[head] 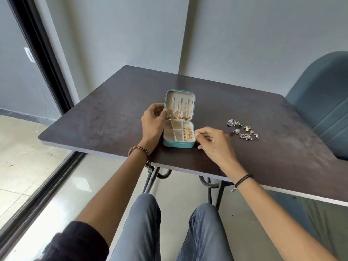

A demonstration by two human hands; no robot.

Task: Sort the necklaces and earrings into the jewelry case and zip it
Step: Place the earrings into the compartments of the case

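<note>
Open jewelry case on the table, both hands at it.

The teal jewelry case [178,144] stands close to the near edge of the dark table [105,113], about at the middle of that edge, with its lid [194,102] raised upright. Gold necklaces [178,108] hang inside the lid, and small gold pieces [188,133] sit in the right column of the base. The left hand [152,123] grips the left edge of the lid, thumb on the inner side. The right hand [214,144] has curled fingers touching the right wall near the front corner; I cannot tell if it pinches something. Silver earrings [243,131] lie loose on the table, apart from the case, toward the right edge.
</note>
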